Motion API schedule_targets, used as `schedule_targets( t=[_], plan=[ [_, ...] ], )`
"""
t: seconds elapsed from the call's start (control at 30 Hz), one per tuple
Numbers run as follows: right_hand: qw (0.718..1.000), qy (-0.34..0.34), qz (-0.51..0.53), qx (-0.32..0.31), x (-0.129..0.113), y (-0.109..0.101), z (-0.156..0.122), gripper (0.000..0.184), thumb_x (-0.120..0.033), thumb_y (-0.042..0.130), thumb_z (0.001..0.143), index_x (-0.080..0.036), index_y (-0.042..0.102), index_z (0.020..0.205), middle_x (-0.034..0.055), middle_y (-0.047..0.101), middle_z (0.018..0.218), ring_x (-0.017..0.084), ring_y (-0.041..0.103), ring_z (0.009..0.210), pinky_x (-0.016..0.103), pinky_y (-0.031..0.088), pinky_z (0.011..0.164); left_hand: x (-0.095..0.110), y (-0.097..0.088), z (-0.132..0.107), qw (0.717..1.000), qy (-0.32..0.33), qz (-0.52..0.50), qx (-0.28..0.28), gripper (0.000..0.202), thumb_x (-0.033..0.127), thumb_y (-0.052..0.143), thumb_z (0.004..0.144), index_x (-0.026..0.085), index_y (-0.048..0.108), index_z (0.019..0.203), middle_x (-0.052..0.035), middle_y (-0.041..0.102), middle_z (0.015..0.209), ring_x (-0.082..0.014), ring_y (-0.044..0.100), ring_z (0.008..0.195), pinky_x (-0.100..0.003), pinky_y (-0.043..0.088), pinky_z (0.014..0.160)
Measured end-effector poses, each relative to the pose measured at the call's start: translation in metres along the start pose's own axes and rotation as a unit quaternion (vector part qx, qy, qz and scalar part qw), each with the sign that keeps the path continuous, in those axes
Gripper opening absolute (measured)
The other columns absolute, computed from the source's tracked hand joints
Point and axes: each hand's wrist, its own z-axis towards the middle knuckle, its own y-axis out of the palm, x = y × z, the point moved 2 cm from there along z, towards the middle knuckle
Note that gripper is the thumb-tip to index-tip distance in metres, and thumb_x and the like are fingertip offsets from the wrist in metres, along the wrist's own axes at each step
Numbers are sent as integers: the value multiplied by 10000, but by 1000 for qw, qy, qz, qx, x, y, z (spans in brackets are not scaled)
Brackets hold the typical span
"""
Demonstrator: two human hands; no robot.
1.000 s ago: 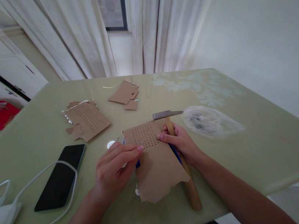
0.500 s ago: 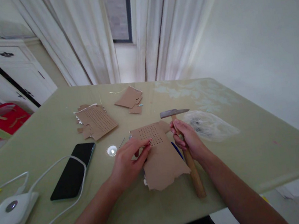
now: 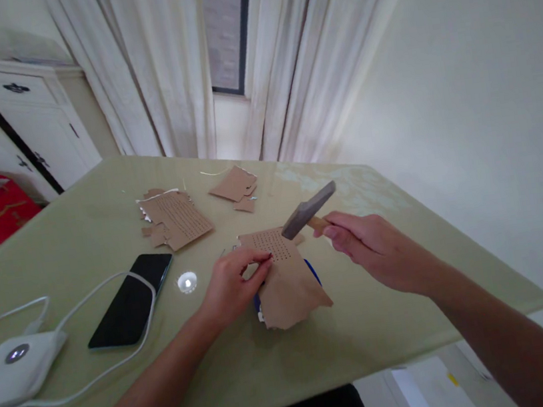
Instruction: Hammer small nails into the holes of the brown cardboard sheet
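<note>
My left hand [image 3: 236, 281] rests over the left edge of a brown cardboard piece [image 3: 291, 291], thumb and forefinger pinched together beside its rows of small holes. Whatever is in that pinch is too small to make out. Wrapped round the wooden handle of a hammer [image 3: 309, 211] is my right hand [image 3: 383, 248]. The hammer's metal head hangs tilted in the air above the cardboard's upper right, a short way from my left fingertips. Something blue [image 3: 313, 272] peeks out from under the cardboard on its right side.
A second punched cardboard piece [image 3: 180, 219] and smaller cardboard scraps [image 3: 233, 183] lie farther back on the table. To the left are a black phone [image 3: 131, 304], a white cable [image 3: 84, 307] and a white power strip [image 3: 22, 370]. Curtains hang behind the table.
My right hand has lifted the hammer off to the right and turned it, so its head now points over the cardboard. My left hand keeps its pinch. The view has tilted slightly.
</note>
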Motion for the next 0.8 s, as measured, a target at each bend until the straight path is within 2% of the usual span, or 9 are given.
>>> schedule_targets(
  t=[0.07, 0.2, 0.27, 0.43, 0.5, 0.63, 0.7, 0.8],
  plan=[
    [1000, 9, -11, 17, -8, 5, 3, 433, -535, 412, 1152, -237, 631, 927, -7, 523, 654, 184, 491, 597, 322, 291, 609, -1, 0, 0, 1000, -10, 2, -6, 74, 214, 750, 970, 220, 823, 977, -24, 847, 903, -141, 693, 665, -278, 592, 723],
    [993, -12, -90, -75, -12, 21, 9, 372, -428, 431, 1154, -222, 583, 885, 7, 585, 726, 183, 540, 668, 319, 303, 659, -3, 1, -2, 1000, -25, 7, -15, 90, 209, 727, 970, 222, 817, 972, -20, 844, 909, -146, 690, 689, -289, 589, 759],
    [991, -15, -98, -90, -11, 20, 11, 374, -423, 448, 1152, -220, 586, 869, 6, 590, 724, 180, 544, 667, 317, 302, 660, -3, 2, -2, 999, -26, 7, -21, 97, 212, 718, 971, 227, 814, 981, -18, 843, 917, -146, 679, 681, -294, 584, 758],
    [1000, 11, -22, 18, -8, 10, 13, 434, -526, 385, 1168, -221, 617, 964, -21, 540, 683, 165, 508, 599, 308, 314, 626, -1, 3, 0, 999, -30, 2, -29, 105, 235, 703, 978, 231, 807, 965, -19, 836, 913, -148, 669, 675, -292, 567, 727],
    [1000, 13, -24, 9, -7, 15, 12, 415, -504, 391, 1167, -223, 605, 949, -20, 541, 684, 165, 511, 605, 310, 309, 629, -1, 3, 0, 999, -32, -1, -30, 105, 238, 699, 977, 230, 803, 969, -21, 835, 920, -150, 675, 686, -291, 563, 722],
    [993, -2, -86, -87, -8, 28, 10, 348, -389, 462, 1142, -223, 560, 852, -1, 562, 703, 175, 525, 650, 325, 281, 656, 0, 2, 0, 998, -41, -4, -38, 106, 231, 692, 970, 225, 797, 986, -20, 828, 917, -154, 679, 708, -292, 555, 726],
    [994, -4, -82, -68, -9, 24, 9, 356, -405, 458, 1144, -224, 558, 854, 0, 560, 705, 176, 521, 651, 327, 277, 655, 0, 1, 1, 998, -48, -3, -43, 112, 250, 695, 972, 228, 796, 1016, -21, 824, 925, -157, 674, 717, -296, 548, 721],
    [999, 0, -33, 9, -12, 9, 9, 402, -494, 413, 1159, -227, 574, 905, -19, 524, 679, 168, 502, 619, 321, 282, 639, 1, -1, 2, 997, -52, -6, -60, 168, 314, 747, 954, 233, 786, 1096, -32, 809, 1008, -171, 676, 771, -309, 545, 738]
  ],
)
